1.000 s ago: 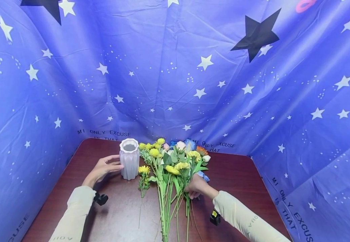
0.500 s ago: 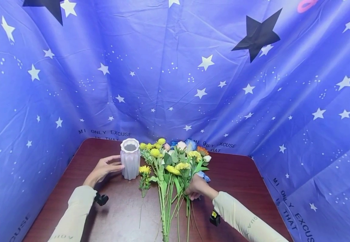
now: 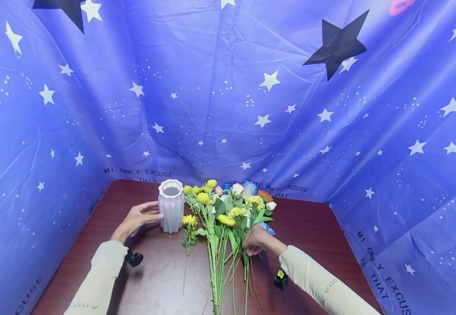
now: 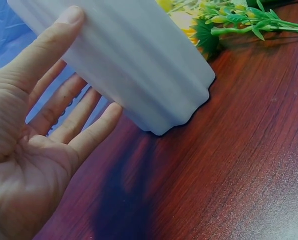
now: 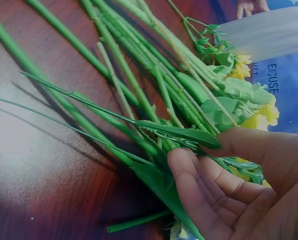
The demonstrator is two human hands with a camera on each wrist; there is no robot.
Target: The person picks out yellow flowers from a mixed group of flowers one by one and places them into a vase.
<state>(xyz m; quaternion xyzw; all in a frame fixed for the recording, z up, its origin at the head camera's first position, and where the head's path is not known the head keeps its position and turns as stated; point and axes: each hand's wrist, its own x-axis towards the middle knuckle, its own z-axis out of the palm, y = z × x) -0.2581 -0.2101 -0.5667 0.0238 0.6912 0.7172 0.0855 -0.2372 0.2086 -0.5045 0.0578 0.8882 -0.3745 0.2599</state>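
A pale lilac fluted vase stands upright on the table, its scalloped mouth with no flowers in it. My left hand touches the vase's left side with fingers and thumb extended; the left wrist view shows the thumb lying along its wall. Right of the vase lies a pile of flowers with yellow, white, pink, blue and orange heads, green stems towards me. My right hand is among the stems at the pile's right side. In the right wrist view its curled fingers pinch a thin leafy flower stem; the exact grip is partly hidden by leaves.
A short yellow flower lies apart between vase and pile. The dark red wooden table has rounded far corners. Blue star-printed cloth hangs around the back and sides. A black wrist camera sits under the left cuff.
Both hands keep their places at the vase and the stems. The whole scene shifts slightly to the right in the head view.
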